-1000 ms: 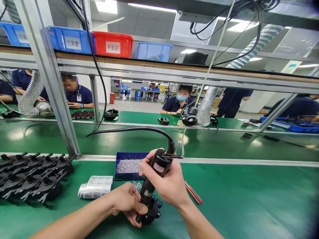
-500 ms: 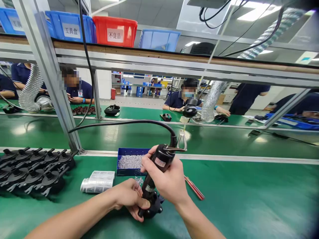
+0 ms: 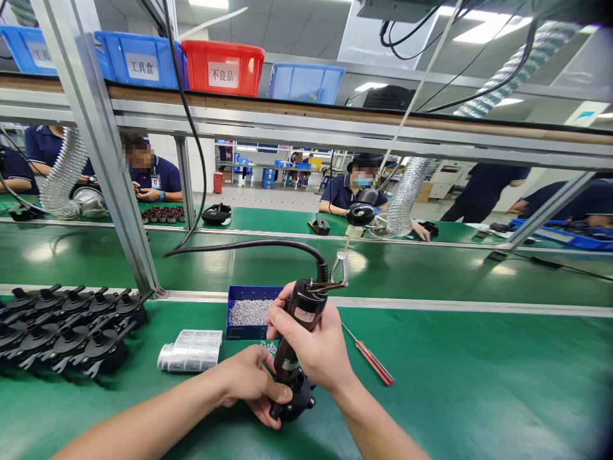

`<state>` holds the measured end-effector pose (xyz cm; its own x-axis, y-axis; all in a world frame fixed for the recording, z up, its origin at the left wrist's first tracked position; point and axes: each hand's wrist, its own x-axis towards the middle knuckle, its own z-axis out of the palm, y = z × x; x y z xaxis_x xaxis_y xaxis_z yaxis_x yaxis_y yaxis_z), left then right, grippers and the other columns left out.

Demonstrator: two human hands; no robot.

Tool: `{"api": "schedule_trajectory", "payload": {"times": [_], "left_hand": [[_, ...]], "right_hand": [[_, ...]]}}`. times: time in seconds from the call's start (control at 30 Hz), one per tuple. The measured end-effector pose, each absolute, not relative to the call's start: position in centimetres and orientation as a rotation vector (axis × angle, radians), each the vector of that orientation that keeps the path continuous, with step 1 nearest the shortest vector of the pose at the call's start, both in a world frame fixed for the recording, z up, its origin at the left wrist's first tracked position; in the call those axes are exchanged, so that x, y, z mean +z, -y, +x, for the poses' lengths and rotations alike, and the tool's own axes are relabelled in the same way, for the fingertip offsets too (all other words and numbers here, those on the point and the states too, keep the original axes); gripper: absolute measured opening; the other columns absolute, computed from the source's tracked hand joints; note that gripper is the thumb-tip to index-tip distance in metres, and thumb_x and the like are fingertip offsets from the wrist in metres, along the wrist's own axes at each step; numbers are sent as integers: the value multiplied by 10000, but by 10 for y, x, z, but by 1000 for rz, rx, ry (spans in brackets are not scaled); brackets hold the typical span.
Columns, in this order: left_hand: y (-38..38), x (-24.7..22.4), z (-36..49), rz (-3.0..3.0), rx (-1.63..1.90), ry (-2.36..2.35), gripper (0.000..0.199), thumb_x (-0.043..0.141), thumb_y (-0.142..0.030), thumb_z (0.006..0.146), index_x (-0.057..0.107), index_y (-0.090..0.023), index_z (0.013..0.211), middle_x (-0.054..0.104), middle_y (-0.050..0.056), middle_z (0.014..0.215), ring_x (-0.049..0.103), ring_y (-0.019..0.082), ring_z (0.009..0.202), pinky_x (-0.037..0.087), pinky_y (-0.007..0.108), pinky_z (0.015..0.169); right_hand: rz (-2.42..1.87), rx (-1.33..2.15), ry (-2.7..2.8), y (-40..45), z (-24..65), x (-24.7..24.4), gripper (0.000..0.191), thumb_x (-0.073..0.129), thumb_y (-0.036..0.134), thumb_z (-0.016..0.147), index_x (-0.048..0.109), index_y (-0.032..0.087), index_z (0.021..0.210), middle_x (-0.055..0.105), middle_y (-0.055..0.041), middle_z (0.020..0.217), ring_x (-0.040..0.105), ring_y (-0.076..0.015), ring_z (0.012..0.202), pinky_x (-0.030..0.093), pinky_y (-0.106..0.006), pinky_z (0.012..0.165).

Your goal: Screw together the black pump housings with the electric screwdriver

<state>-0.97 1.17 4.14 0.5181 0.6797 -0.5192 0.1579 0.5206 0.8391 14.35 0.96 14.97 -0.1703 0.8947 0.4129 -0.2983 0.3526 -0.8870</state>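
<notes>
My right hand (image 3: 313, 348) is wrapped round a black electric screwdriver (image 3: 302, 306), which points down and leans slightly. Its cord and a metal hanging hook join at the top end. Under the driver's lower end is a black plastic housing (image 3: 301, 399) with a short tube and lugs. My left hand (image 3: 261, 386) grips this housing from the left, thumb on top, holding it at the green bench. The driver's tip is hidden behind my left fingers and the part.
Behind my hands stands a blue tray (image 3: 239, 332) of small metal nuts or screws, with some loose pieces (image 3: 269, 347) in front. A roll of labels (image 3: 190, 351) lies left, near rows of black housings (image 3: 71, 338). A red-handled screwdriver (image 3: 374, 363) lies right. Co-workers sit across the bench.
The electric screwdriver's top has shifted slightly left and stands a little more upright, its cord moving along with it. My left hand keeps its hold on the housing.
</notes>
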Motion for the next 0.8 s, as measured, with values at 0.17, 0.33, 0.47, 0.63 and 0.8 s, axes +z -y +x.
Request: {"api": "schedule_trajectory", "payload": {"times": [0.17,0.33,0.47,0.63,0.8], "left_hand": [[-3,63,-9,1219,314,-998,942,980,-441,662,515,-206,1447,762,13,731,689,211,474,579,290,473],[14,98,-14,1640,169,-1269,538,875,-543,780,686,-238,1181,703,-42,648,622,189,440,426,256,461],[10,107,-31,1931,178,-1425,101,744,-314,871,707,-240,814,616,-13,602,655,227,595,447,294,626],[-14,80,-36,2073,349,-1677,438,671,-47,799,384,-242,532,369,-26,546,608,237,684,486,363,821],[-27,54,-29,2127,336,-1662,306,631,-78,884,574,-218,617,586,42,688,674,280,788,520,405,908]], "right_hand": [[-394,1375,1371,-8,154,154,308,899,355,912,634,229,1006,727,20,773,687,-150,562,599,-263,537],[-280,1342,1314,-5,179,165,230,857,284,959,647,255,1048,752,24,782,710,-159,567,593,-268,553],[-416,1239,1378,-5,189,172,205,847,270,958,657,245,1030,741,19,769,716,-180,573,588,-294,561],[-597,1196,1518,-7,182,170,187,821,330,957,669,222,969,730,-1,725,706,-202,608,592,-335,626],[-624,1207,1542,-7,180,169,215,819,378,957,669,225,976,733,-8,735,706,-211,628,586,-343,644]]}}
